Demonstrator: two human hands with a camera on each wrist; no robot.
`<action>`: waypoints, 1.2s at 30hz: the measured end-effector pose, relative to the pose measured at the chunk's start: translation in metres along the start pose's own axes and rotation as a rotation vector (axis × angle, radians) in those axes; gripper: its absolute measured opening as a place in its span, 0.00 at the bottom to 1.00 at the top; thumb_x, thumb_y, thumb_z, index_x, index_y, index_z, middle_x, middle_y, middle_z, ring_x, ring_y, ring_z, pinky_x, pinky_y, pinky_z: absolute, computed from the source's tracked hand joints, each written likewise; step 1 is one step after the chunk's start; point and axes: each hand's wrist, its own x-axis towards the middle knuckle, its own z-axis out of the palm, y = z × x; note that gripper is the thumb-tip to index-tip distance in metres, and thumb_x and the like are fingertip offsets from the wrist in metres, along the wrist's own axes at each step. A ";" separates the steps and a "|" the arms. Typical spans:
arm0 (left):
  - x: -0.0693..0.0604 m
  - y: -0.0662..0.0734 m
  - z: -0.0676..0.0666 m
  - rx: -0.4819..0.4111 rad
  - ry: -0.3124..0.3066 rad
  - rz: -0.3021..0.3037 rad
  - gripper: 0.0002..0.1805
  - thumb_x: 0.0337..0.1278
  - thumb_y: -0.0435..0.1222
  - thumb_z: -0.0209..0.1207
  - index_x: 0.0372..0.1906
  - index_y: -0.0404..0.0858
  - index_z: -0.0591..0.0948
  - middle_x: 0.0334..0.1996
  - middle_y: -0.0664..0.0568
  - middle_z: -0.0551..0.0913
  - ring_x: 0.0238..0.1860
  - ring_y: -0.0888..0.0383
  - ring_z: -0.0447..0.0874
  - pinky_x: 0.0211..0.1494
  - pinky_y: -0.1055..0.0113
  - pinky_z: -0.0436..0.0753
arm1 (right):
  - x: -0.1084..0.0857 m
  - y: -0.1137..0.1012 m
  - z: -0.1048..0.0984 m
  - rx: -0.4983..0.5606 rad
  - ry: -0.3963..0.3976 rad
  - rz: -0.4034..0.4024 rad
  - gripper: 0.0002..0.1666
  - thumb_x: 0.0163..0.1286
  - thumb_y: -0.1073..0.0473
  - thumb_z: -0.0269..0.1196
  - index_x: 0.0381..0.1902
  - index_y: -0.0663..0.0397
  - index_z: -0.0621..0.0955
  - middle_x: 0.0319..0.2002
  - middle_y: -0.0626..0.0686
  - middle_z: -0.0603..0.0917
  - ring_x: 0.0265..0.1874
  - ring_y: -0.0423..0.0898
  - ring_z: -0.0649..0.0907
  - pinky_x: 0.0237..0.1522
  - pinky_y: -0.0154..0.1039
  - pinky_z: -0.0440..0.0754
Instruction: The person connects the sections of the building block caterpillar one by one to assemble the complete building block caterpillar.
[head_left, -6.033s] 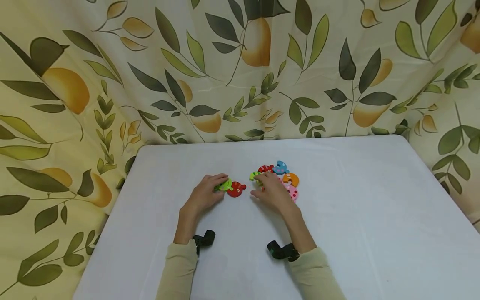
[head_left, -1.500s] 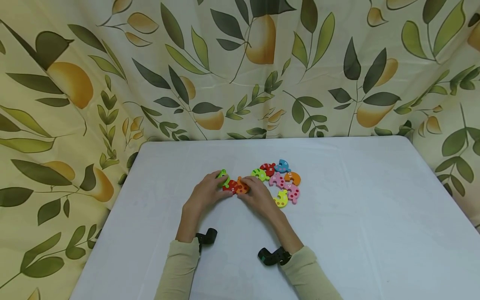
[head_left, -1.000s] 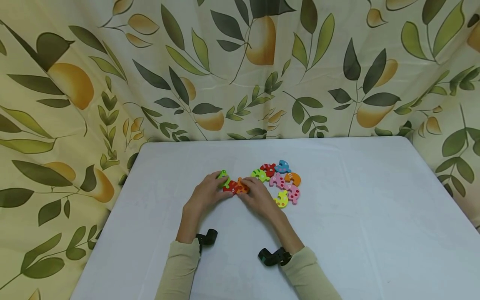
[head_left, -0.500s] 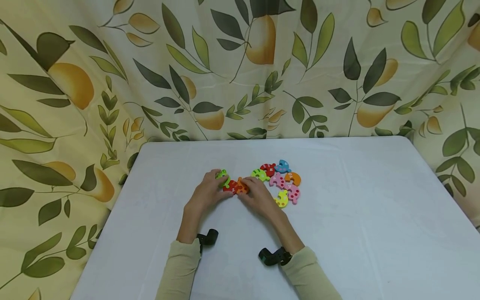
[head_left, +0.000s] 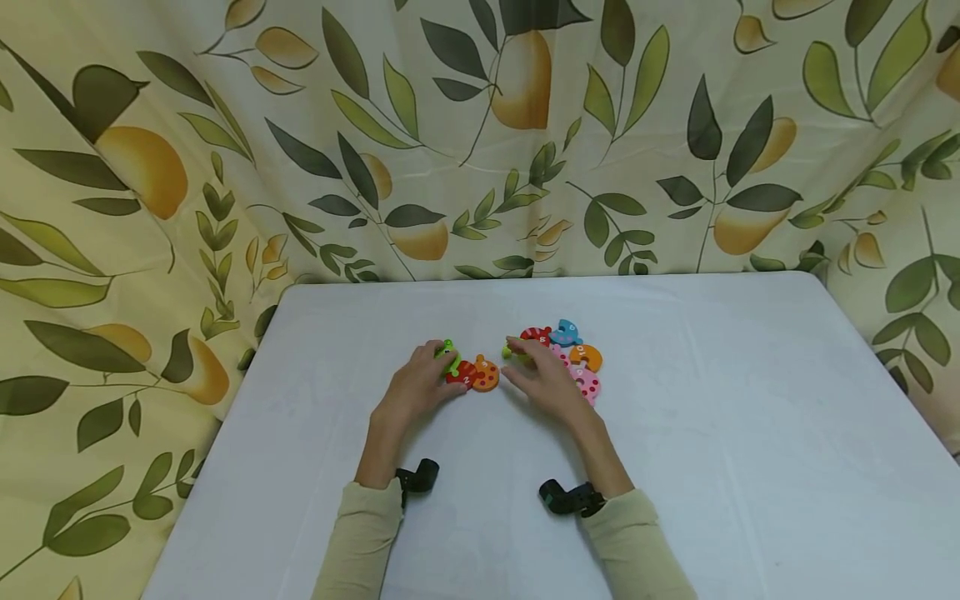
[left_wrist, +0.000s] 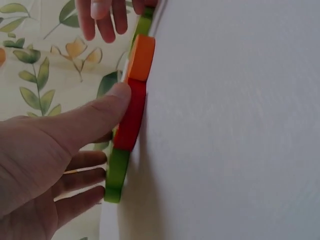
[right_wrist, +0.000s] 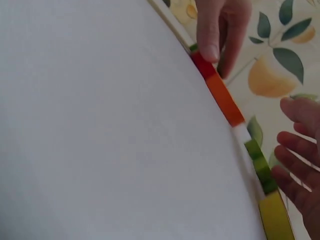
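A person's left hand (head_left: 411,383) grasps a short chain (head_left: 469,373) of three colorful puzzle pieces on a white worktop (head_left: 750,433), its thumb against the red piece (head_left: 460,377) marked 2 and its other fingers along the green head piece (head_left: 447,355). Seen from the head camera, the hand lies at 9 o'clock of the chain; the green head piece sits at 11 o'clock of the red piece, and a spotted orange piece (head_left: 486,375) adjoins the red at 3 o'clock. The right hand (head_left: 551,383) hovers over a cluster at the chain's 3 o'clock, its fingers loose and grasping nothing; whether a fingertip brushes a piece cannot be told.

Near its 12 o'clock lies a blue piece (head_left: 566,333), with a red striped piece (head_left: 535,333) at the blue's 9 o'clock and a plain orange piece (head_left: 591,358) toward its 4 o'clock. A pink spotted piece (head_left: 590,383) lies at the plain orange piece's 6 o'clock. A yellow piece (right_wrist: 276,217) shows at 5 o'clock in the right wrist view. Pale sleeves (head_left: 362,533) cover both forearms, and a leaf-and-fruit curtain (head_left: 480,192) hangs beyond the worktop's 12 o'clock edge.
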 end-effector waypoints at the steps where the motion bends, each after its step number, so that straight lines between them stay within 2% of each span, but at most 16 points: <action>1: 0.000 0.002 0.000 -0.001 -0.005 -0.008 0.35 0.55 0.50 0.65 0.67 0.42 0.73 0.70 0.45 0.66 0.71 0.48 0.63 0.68 0.49 0.73 | 0.000 0.003 -0.003 -0.004 0.023 -0.005 0.31 0.68 0.55 0.63 0.67 0.57 0.71 0.59 0.57 0.80 0.53 0.52 0.79 0.55 0.48 0.80; 5: -0.003 0.011 -0.001 0.007 -0.025 -0.022 0.34 0.59 0.52 0.62 0.67 0.40 0.72 0.72 0.43 0.65 0.73 0.47 0.62 0.69 0.48 0.71 | -0.002 0.012 -0.018 0.016 0.120 0.020 0.25 0.70 0.59 0.59 0.64 0.59 0.73 0.56 0.59 0.81 0.45 0.53 0.80 0.48 0.45 0.80; 10: -0.007 0.023 0.001 0.025 -0.084 -0.042 0.33 0.62 0.55 0.58 0.69 0.46 0.70 0.74 0.38 0.59 0.75 0.41 0.56 0.70 0.43 0.68 | -0.005 0.021 -0.031 0.032 0.175 0.121 0.24 0.71 0.66 0.51 0.64 0.58 0.73 0.57 0.58 0.80 0.52 0.53 0.79 0.54 0.47 0.79; 13: -0.007 0.030 0.003 0.034 -0.082 -0.033 0.31 0.63 0.54 0.57 0.69 0.49 0.71 0.73 0.35 0.59 0.75 0.36 0.54 0.69 0.40 0.68 | -0.005 0.024 -0.035 0.038 0.175 0.152 0.25 0.69 0.67 0.50 0.64 0.57 0.73 0.56 0.58 0.81 0.54 0.53 0.78 0.57 0.49 0.78; 16: -0.006 0.037 0.007 0.031 -0.024 -0.032 0.28 0.63 0.51 0.58 0.65 0.47 0.75 0.70 0.32 0.64 0.72 0.30 0.58 0.66 0.39 0.71 | -0.006 0.025 -0.035 0.028 0.136 0.158 0.25 0.70 0.67 0.51 0.64 0.59 0.72 0.58 0.59 0.79 0.55 0.55 0.78 0.60 0.51 0.77; 19: -0.005 0.045 0.014 0.036 0.040 -0.058 0.28 0.61 0.51 0.60 0.63 0.44 0.76 0.67 0.30 0.66 0.69 0.29 0.61 0.61 0.40 0.76 | -0.006 0.025 -0.034 -0.020 0.088 0.144 0.25 0.69 0.67 0.53 0.64 0.62 0.72 0.60 0.62 0.78 0.59 0.58 0.76 0.62 0.55 0.75; 24: -0.001 0.052 0.027 0.105 0.110 -0.100 0.34 0.57 0.56 0.62 0.63 0.41 0.74 0.63 0.30 0.68 0.65 0.33 0.65 0.62 0.45 0.76 | -0.006 0.021 -0.033 -0.129 0.007 0.135 0.27 0.67 0.66 0.56 0.65 0.62 0.72 0.65 0.63 0.73 0.65 0.60 0.70 0.67 0.58 0.70; 29: 0.000 0.055 0.028 0.132 0.171 -0.117 0.33 0.54 0.56 0.64 0.57 0.38 0.76 0.60 0.32 0.72 0.61 0.35 0.70 0.61 0.45 0.76 | -0.005 0.014 -0.036 -0.204 -0.074 0.141 0.29 0.65 0.67 0.57 0.65 0.66 0.71 0.68 0.63 0.68 0.69 0.63 0.66 0.67 0.59 0.69; 32: -0.001 0.055 0.026 0.130 0.175 -0.127 0.32 0.52 0.56 0.65 0.56 0.38 0.77 0.60 0.32 0.73 0.62 0.34 0.70 0.61 0.45 0.76 | -0.006 0.010 -0.037 -0.258 -0.105 0.127 0.29 0.64 0.69 0.58 0.64 0.69 0.72 0.69 0.63 0.68 0.70 0.64 0.64 0.68 0.59 0.68; 36: -0.001 0.056 0.025 0.132 0.154 -0.141 0.33 0.53 0.56 0.64 0.58 0.40 0.78 0.62 0.33 0.72 0.64 0.34 0.69 0.62 0.43 0.75 | -0.008 0.005 -0.037 -0.323 -0.115 0.114 0.26 0.64 0.70 0.58 0.62 0.68 0.74 0.68 0.63 0.70 0.69 0.64 0.65 0.69 0.59 0.66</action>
